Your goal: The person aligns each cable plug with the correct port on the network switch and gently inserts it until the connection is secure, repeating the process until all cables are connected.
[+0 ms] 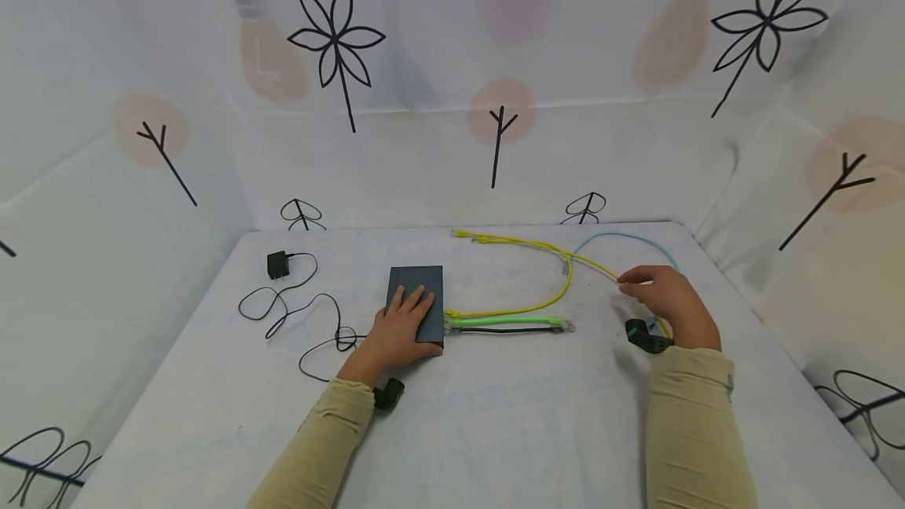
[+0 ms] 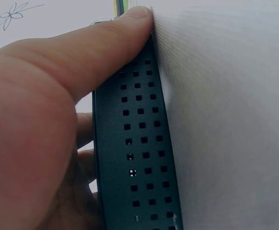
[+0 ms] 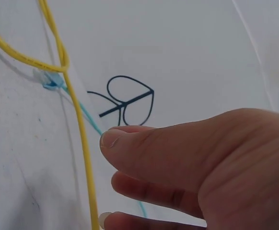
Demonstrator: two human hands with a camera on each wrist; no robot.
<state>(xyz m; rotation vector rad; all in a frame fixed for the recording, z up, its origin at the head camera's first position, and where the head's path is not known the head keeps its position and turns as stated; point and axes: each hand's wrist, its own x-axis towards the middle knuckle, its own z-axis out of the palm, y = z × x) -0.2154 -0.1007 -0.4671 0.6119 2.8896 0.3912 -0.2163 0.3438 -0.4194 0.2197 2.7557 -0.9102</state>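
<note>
My left hand (image 1: 401, 330) rests on a dark box (image 1: 433, 281), which looks like a network switch, with fingers spread over its top. In the left wrist view the thumb lies along the box's perforated side (image 2: 142, 139). A yellow cable (image 1: 519, 310), a green cable (image 1: 509, 320) and a black cable (image 1: 505, 330) run from the box's right side. My right hand (image 1: 672, 301) is beside another stretch of yellow cable (image 3: 84, 148). In the right wrist view that cable passes left of the fingertips, and I see nothing pinched between thumb and index finger.
A black power adapter (image 1: 278, 265) lies at the back left, its thin black cord (image 1: 332, 295) looping toward the box. A light blue cable (image 1: 625, 234) arcs behind the right hand. White cloth walls with printed plants surround the white table (image 1: 509, 430).
</note>
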